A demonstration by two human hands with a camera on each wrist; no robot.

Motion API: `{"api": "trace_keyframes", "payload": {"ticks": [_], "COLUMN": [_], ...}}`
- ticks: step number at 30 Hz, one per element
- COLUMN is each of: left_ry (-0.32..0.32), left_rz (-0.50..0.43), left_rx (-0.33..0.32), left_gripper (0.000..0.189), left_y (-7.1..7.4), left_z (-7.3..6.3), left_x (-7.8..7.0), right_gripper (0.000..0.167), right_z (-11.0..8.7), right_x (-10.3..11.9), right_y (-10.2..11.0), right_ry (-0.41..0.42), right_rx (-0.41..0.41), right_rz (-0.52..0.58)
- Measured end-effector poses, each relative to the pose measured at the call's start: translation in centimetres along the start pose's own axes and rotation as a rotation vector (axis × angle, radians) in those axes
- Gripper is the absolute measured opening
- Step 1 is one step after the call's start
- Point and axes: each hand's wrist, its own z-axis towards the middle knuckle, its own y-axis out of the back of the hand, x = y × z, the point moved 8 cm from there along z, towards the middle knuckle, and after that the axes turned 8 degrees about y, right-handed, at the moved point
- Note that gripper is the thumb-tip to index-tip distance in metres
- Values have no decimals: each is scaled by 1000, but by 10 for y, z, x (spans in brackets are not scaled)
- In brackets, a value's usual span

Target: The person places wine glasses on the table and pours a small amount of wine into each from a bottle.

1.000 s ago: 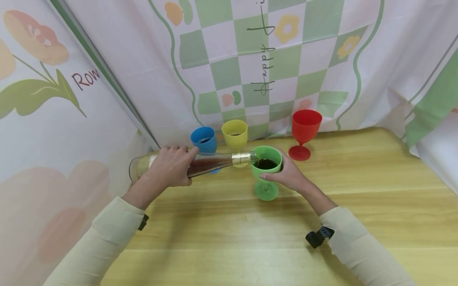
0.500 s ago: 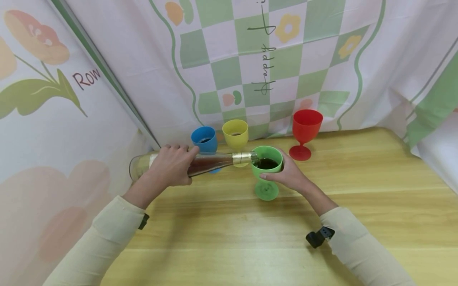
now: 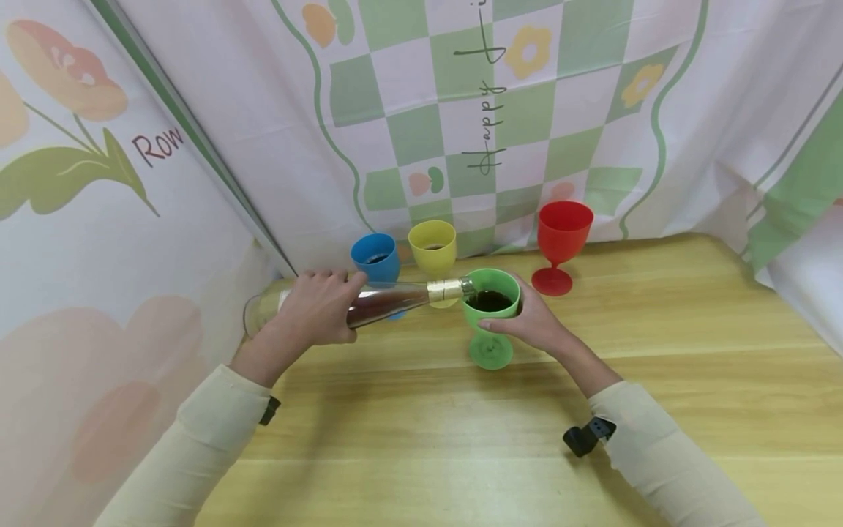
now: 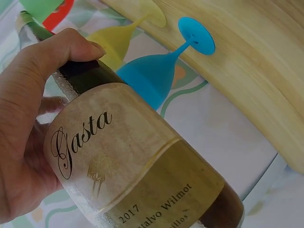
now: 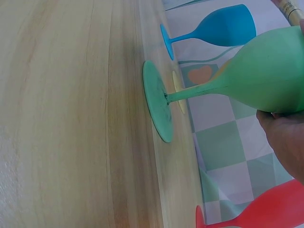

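Observation:
My left hand (image 3: 319,307) grips a wine bottle (image 3: 395,298) round its body and holds it almost level, neck toward the right. Its cream label (image 4: 95,128) reads "Gasta" in the left wrist view. The bottle's mouth lies over the left rim of a green goblet (image 3: 490,353), which has dark liquid in its bowl. Around that bowl, from the right, curls my right hand (image 3: 536,322), thumb in front. In the right wrist view the goblet's foot (image 5: 156,102) is close over the table, and most of the hand falls outside the picture.
A blue goblet (image 3: 375,258) and a yellow goblet (image 3: 432,245), both with dark liquid inside, stand behind the bottle. Further right is a red goblet (image 3: 564,230). A printed curtain (image 3: 263,110) hangs along the wooden table's (image 3: 448,439) back and left side.
The bottle's base and my left forearm have shifted slightly to the right, while the mouth stays at the green goblet's rim. My right hand and the goblet hold still.

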Motion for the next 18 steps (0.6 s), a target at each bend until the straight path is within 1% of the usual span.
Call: {"api": "trace_keyframes", "payload": {"ticks": [11, 15, 18], "left_ry": [33, 45, 60], "left_rz": [-96, -172, -258], "left_rx": [11, 14, 30], "left_gripper": [56, 57, 59], "left_y": [-10, -11, -13], "left_z": [3, 4, 5], "left_x": [-1, -2, -1], "right_gripper": [77, 77, 76], "right_z": [-1, -1, -1], "right_x": [1, 1, 1], "right_y": [1, 1, 1], "right_ry": [11, 2, 5], "right_rx": [-7, -1, 1], "right_rz": [-16, -12, -7]}}
